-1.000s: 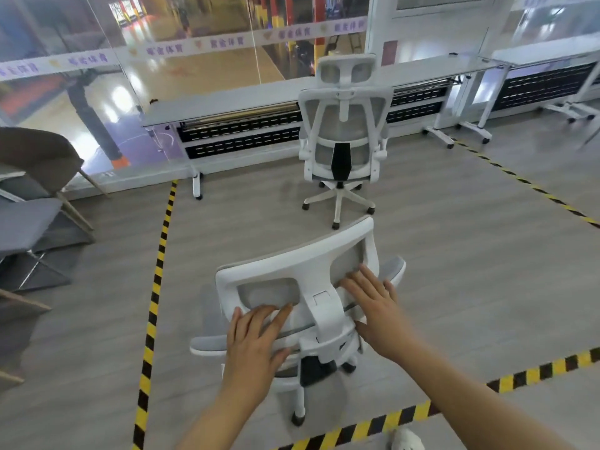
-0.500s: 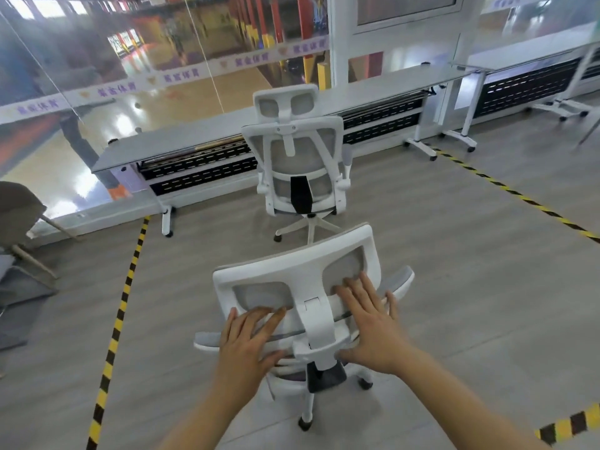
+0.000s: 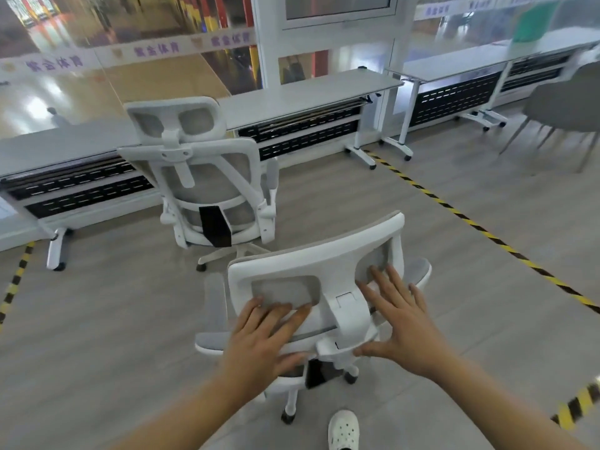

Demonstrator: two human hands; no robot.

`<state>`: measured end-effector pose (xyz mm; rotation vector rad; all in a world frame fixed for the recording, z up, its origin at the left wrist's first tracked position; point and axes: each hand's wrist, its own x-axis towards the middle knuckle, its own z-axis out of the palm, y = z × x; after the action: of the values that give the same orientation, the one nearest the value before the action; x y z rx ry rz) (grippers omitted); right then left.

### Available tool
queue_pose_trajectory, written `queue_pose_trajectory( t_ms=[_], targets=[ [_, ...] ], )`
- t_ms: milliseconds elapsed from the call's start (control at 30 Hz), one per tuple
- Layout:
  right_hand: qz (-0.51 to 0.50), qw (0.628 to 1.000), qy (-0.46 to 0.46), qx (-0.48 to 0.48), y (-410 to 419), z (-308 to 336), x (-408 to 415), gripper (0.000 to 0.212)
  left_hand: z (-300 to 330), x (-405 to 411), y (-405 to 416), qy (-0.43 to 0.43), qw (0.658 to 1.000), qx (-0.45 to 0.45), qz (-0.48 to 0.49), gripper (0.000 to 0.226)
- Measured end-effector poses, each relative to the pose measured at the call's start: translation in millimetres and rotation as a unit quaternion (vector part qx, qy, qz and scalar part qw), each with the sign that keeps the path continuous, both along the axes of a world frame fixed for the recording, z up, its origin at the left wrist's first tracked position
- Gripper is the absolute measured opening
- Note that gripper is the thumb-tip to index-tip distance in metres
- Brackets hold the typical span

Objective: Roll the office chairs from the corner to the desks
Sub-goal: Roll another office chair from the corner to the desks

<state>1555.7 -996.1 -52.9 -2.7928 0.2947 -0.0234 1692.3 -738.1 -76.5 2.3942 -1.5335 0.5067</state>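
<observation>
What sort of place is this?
Probably an office or study area beside a sports hall: long grey desks on white wheeled legs, white mesh office chairs, and a glass wall overlooking a glossy court.

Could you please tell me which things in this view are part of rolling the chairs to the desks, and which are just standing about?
Part of the job:
- near white chair, pushed by left hand and right hand, fingers flat on its back
- second white chair, already at the long desk
- right-hand desk

Just standing about:
- grey chair, far right
- yellow-black floor tape
</observation>
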Motion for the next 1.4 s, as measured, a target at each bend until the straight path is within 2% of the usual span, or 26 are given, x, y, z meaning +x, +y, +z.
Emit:
queue_pose_trajectory(
  t_ms=[133,267,400,600,800,967,1100,1233,1400],
  targets=[
    [-0.072,0.996,0.032,-0.03,-81.7,6.3,26.6,0.105,5.6,34.5,-99.2,0.037,0.999,0.023,-0.013,0.063],
    [-0.127,0.99,0.017,0.051,-153.8,6.1,57.6,0.11,13.1,67.5,-192.7,0.056,0.997,0.047,-0.006,0.07],
    [-0.136,0.98,-0.028,0.144,-234.6,8.7,98.5,0.115,21.5,101.9,-280.8,0.071,0.996,0.052,0.011,0.078],
    [-0.129,0.983,-0.047,0.121,-371.0,3.3,172.4,0.114,18.2,171.8,-415.5,0.053,0.997,0.046,0.024,0.081],
    [-0.098,0.985,-0.032,0.14,-509.1,4.0,272.6,0.111,18.7,262.2,-549.4,0.047,0.996,0.056,0.053,0.086],
    [-0.088,0.989,-0.016,0.117,-605.5,5.9,375.1,0.113,28.3,348.1,-644.1,0.03,0.989,0.1,0.108,0.083],
    [-0.088,0.992,0.013,0.087,-666.7,14.5,456.7,0.113,52.0,417.9,-704.5,0.073,0.975,0.163,0.131,0.082],
    [-0.09,0.992,0.059,0.072,-706.8,37.3,520.0,0.104,68.8,487.6,-759.6,0.131,0.965,0.18,0.141,0.09],
    [-0.136,0.984,0.058,0.095,-729.4,33.5,545.6,0.092,64.4,565.0,-812.3,0.146,0.967,0.171,0.123,0.097]
  ],
)
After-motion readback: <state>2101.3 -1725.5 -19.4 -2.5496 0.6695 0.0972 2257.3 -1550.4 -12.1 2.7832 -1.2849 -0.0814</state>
